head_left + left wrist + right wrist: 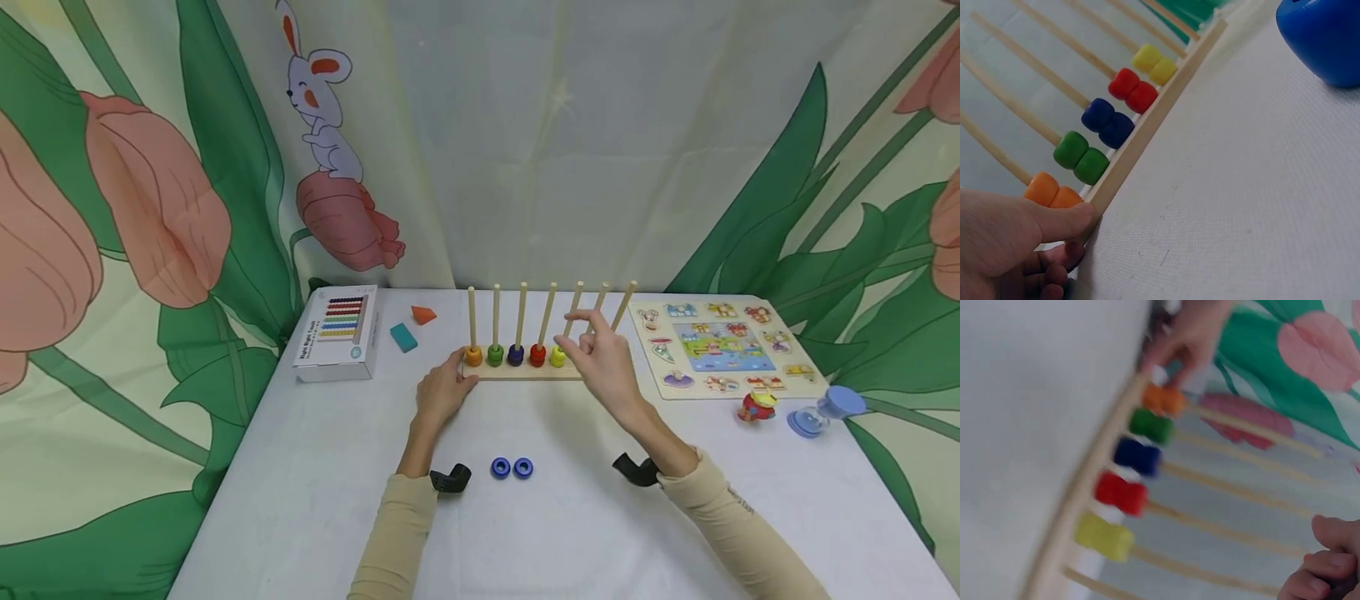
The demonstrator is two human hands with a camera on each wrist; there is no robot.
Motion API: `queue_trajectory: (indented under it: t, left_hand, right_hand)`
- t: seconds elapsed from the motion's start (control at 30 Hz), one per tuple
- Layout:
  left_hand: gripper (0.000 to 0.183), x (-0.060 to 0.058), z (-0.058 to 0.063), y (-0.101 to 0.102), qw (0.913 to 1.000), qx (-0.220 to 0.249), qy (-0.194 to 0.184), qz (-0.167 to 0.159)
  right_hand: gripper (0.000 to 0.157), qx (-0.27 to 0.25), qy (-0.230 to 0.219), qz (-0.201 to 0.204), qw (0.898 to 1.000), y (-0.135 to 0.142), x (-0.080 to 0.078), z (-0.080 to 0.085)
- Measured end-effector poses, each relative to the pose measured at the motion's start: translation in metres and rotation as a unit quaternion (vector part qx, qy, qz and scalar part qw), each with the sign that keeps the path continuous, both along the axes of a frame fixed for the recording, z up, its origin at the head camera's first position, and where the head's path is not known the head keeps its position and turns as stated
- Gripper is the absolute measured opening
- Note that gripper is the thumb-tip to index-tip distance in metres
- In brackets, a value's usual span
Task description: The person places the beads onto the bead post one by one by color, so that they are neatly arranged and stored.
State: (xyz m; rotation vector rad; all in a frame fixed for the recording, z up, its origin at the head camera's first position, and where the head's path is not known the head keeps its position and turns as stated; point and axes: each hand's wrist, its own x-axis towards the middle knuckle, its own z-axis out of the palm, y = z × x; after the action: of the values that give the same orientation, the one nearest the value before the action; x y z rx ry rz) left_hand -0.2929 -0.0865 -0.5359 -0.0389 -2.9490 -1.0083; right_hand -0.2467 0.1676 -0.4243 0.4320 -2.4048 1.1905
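A wooden peg rack (525,374) stands upright on the table with a row of tall pegs. Pairs of orange beads (1054,191), green beads (1081,157), dark blue beads (1108,124), red beads (1132,90) and yellow beads (1154,64) sit at the feet of separate pegs. My left hand (442,387) grips the rack's left end, thumb along the front of the base. Above the rack's right part my right hand (603,367) is raised, thumb and index finger apart with nothing seen between them. Two blue beads (512,468) lie in front of the rack.
A white box (337,333) stands at the back left, beside a teal block (403,337) and an orange block (423,315). At the right lie a picture puzzle board (727,346), a small red toy figure (757,406) and a blue hourglass-shaped object (825,412). A printed curtain (540,167) hangs behind.
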Motion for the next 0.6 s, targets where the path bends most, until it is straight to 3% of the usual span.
queue_trajectory:
  t: [0.1, 0.17, 0.33, 0.43, 0.6]
  left_hand:
    - [0.062, 0.000, 0.000, 0.000, 1.0000, 0.001, 0.002, -0.001]
    - [0.062, -0.001, 0.000, 0.001, 1.0000, 0.000, 0.002, -0.005]
    - [0.062, -0.001, 0.000, 0.001, 0.9999, 0.004, -0.001, -0.009]
    - [0.062, 0.000, 0.000, 0.001, 0.9999, 0.007, 0.000, -0.007]
    - [0.061, 0.002, 0.001, -0.001, 0.9999, 0.008, 0.004, -0.005]
  right_hand:
    - [0.035, 0.031, -0.070, 0.034, 0.996, -0.008, 0.013, -0.027]
    - [0.034, 0.058, -0.135, 0.076, 0.986, -0.011, 0.023, -0.043]
    - [0.035, 0.142, -0.257, 0.190, 0.937, -0.018, 0.046, -0.075]
    - [0.030, 0.165, -0.266, 0.222, 0.923, -0.021, 0.054, -0.086]
    - [0.022, 0.170, -0.242, 0.225, 0.928, -0.024, 0.061, -0.094]
